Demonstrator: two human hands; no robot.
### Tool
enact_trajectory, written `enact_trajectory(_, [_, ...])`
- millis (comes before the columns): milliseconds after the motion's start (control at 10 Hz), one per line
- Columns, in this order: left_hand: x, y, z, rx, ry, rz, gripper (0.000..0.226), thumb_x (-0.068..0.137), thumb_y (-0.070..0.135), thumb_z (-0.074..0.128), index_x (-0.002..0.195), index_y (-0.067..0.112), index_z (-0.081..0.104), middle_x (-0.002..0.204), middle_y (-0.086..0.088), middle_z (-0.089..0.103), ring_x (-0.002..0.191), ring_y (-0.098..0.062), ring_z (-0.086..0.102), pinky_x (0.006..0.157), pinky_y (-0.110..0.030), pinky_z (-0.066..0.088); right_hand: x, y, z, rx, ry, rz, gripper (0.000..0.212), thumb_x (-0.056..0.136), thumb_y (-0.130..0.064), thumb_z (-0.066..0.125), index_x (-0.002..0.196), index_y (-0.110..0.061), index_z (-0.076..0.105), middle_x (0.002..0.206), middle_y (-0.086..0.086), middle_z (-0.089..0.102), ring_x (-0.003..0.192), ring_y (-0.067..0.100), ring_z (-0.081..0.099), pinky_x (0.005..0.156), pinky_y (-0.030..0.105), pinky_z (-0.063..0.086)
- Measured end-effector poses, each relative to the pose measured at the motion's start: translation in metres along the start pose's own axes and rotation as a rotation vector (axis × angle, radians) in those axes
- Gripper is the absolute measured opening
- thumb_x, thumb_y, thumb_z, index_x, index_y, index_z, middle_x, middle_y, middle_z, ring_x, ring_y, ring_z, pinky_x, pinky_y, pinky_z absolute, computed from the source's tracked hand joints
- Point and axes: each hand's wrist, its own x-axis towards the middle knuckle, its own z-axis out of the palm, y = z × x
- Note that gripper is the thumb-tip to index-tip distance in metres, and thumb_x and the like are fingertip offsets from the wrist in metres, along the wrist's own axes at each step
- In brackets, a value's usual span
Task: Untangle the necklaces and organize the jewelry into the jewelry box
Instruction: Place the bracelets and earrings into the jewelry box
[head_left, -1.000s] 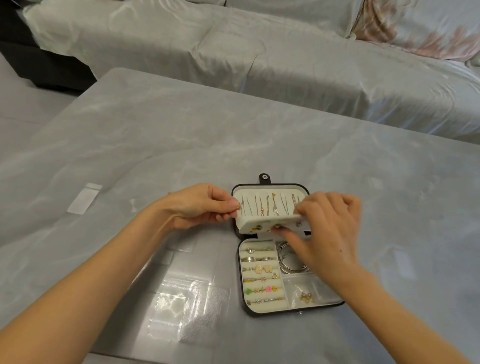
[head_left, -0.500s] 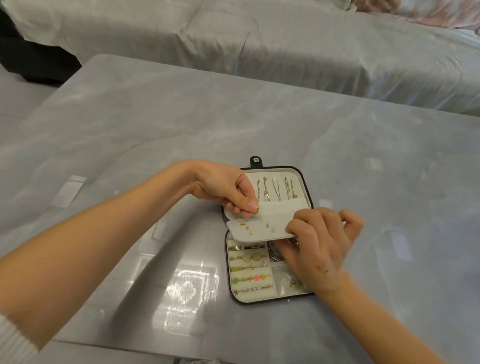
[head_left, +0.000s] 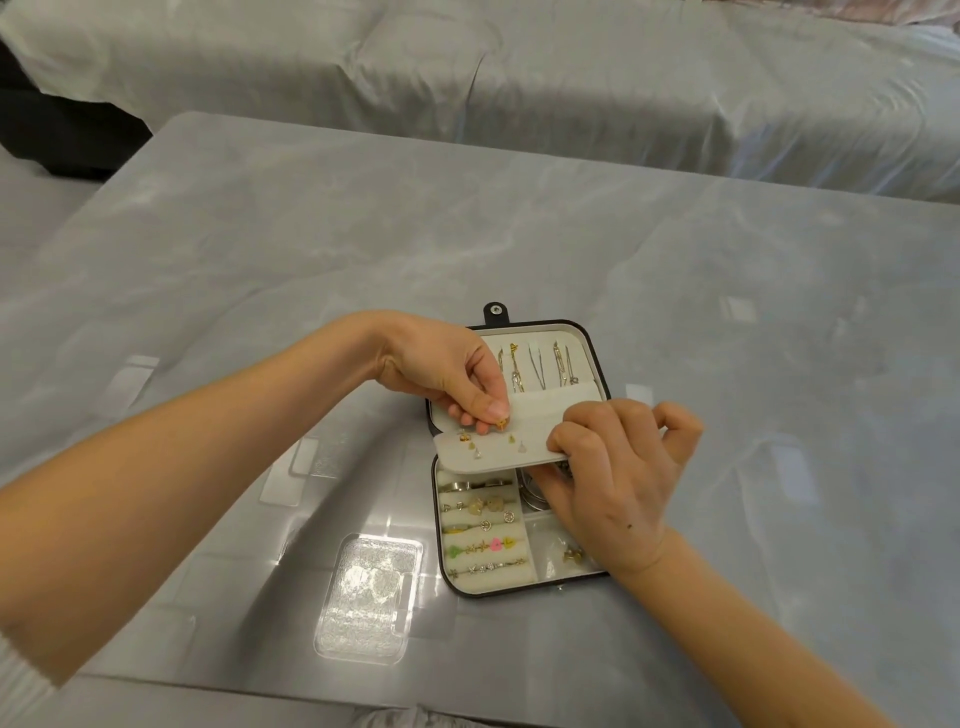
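1. Grey marbled counter (head_left: 260, 291) spreads wide to the left, right and far side of the jewelry box (head_left: 493, 591), which lies open nearer the front edge. A covered sofa (head_left: 519, 78) runs beyond the far edge.
2. The person's left hand (head_left: 441, 374) pinches a small gold earring (head_left: 502, 423) between thumb and fingertips, right at the pale earring panel (head_left: 524, 431).
3. The right hand (head_left: 613, 483) grips the panel's right edge, fingers curled over it.
4. Necklaces (head_left: 537, 366) hang in the lid, and rings (head_left: 483, 525) fill the base's left rolls.
5. A clear plastic tray (head_left: 370, 597) lies just left of the box's front corner.
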Motion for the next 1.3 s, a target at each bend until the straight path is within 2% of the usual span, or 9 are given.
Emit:
enact_trajectory(200, [-0.003, 0.004, 0.001, 0.013, 0.011, 0.001, 0.024, 0.083, 0.003, 0.061, 0.066, 0.015, 0.072, 0.067, 0.002, 0.066, 0.060, -0.006, 0.056, 0.054, -0.012, 0.045, 0.001, 0.000, 0.000, 0.007, -0.003, 0.005, 0.023, 0.087, -0.028, 0.059, 0.077, -0.017, 0.041, 0.064, -0.001, 0.063, 0.067, 0.016, 0.044, 0.069, 0.034, 0.025])
enact_trajectory(300, [-0.005, 0.008, 0.001, 0.046, 0.015, -0.014, 0.020, 0.083, 0.004, 0.062, 0.069, 0.015, 0.072, 0.069, 0.002, 0.067, 0.063, -0.007, 0.057, 0.056, -0.012, 0.046, 0.000, 0.000, 0.000, 0.002, -0.009, 0.007, 0.026, 0.081, -0.026, 0.065, 0.077, -0.017, 0.042, 0.065, -0.001, 0.064, 0.068, 0.015, 0.044, 0.069, 0.034, 0.026])
enact_trajectory(500, [-0.008, 0.018, 0.003, 0.146, 0.025, -0.022, 0.024, 0.082, 0.007, 0.066, 0.065, 0.022, 0.073, 0.073, 0.001, 0.067, 0.067, -0.007, 0.058, 0.058, -0.012, 0.046, -0.001, 0.001, 0.001, -0.002, -0.012, 0.010, 0.027, 0.078, -0.024, 0.068, 0.077, -0.017, 0.041, 0.064, -0.001, 0.063, 0.068, 0.015, 0.044, 0.069, 0.034, 0.026])
enact_trajectory(600, [-0.011, 0.025, 0.006, 0.238, 0.087, -0.015, 0.011, 0.078, 0.011, 0.071, 0.071, 0.020, 0.072, 0.074, 0.002, 0.067, 0.069, -0.006, 0.057, 0.059, -0.011, 0.046, -0.001, 0.001, 0.001, -0.005, -0.006, 0.010, 0.024, 0.082, -0.025, 0.063, 0.077, -0.017, 0.041, 0.064, -0.001, 0.063, 0.067, 0.015, 0.043, 0.069, 0.034, 0.026])
enact_trajectory(700, [-0.015, 0.032, 0.011, 0.353, 0.155, 0.000, 0.004, 0.076, 0.018, 0.075, 0.075, 0.015, 0.072, 0.073, 0.002, 0.067, 0.063, -0.003, 0.056, 0.056, -0.010, 0.045, 0.000, 0.001, 0.001, -0.005, -0.004, 0.008, 0.022, 0.086, -0.026, 0.059, 0.076, -0.017, 0.041, 0.064, -0.001, 0.063, 0.067, 0.015, 0.044, 0.069, 0.034, 0.026])
enact_trajectory(900, [-0.018, 0.030, 0.020, 0.490, 0.274, 0.031, 0.013, 0.077, 0.023, 0.075, 0.082, 0.012, 0.072, 0.080, -0.006, 0.070, 0.064, -0.008, 0.056, 0.055, -0.010, 0.044, -0.001, 0.000, 0.001, -0.015, 0.005, 0.008, 0.024, 0.082, -0.023, 0.064, 0.076, -0.017, 0.041, 0.064, -0.002, 0.063, 0.067, 0.015, 0.044, 0.068, 0.034, 0.025])
enact_trajectory(1100, [-0.018, 0.023, 0.026, 0.440, 0.293, 0.064, 0.005, 0.079, 0.021, 0.072, 0.079, 0.016, 0.071, 0.076, 0.002, 0.067, 0.066, -0.005, 0.055, 0.060, -0.011, 0.044, -0.002, 0.001, 0.000, -0.036, -0.007, -0.007, 0.036, 0.066, -0.015, 0.076, 0.076, -0.017, 0.041, 0.063, -0.002, 0.063, 0.068, 0.015, 0.044, 0.069, 0.034, 0.025])
enact_trajectory(1200, [-0.021, 0.018, 0.026, 0.369, 0.307, 0.101, 0.004, 0.079, 0.020, 0.072, 0.077, 0.020, 0.070, 0.076, 0.002, 0.067, 0.069, -0.006, 0.056, 0.063, -0.012, 0.046, 0.000, 0.000, 0.001, -0.036, 0.001, 0.006, 0.032, 0.071, -0.018, 0.073, 0.076, -0.017, 0.041, 0.064, -0.001, 0.063, 0.068, 0.015, 0.044, 0.069, 0.034, 0.025])
enact_trajectory(1300, [-0.025, 0.011, 0.027, 0.230, 0.335, 0.138, 0.003, 0.080, 0.017, 0.071, 0.083, 0.016, 0.070, 0.079, 0.003, 0.068, 0.070, -0.005, 0.061, 0.067, -0.013, 0.050, 0.000, 0.000, 0.001, -0.033, 0.003, 0.013, 0.033, 0.070, -0.019, 0.074, 0.076, -0.017, 0.041, 0.064, -0.001, 0.063, 0.067, 0.015, 0.044, 0.069, 0.034, 0.025])
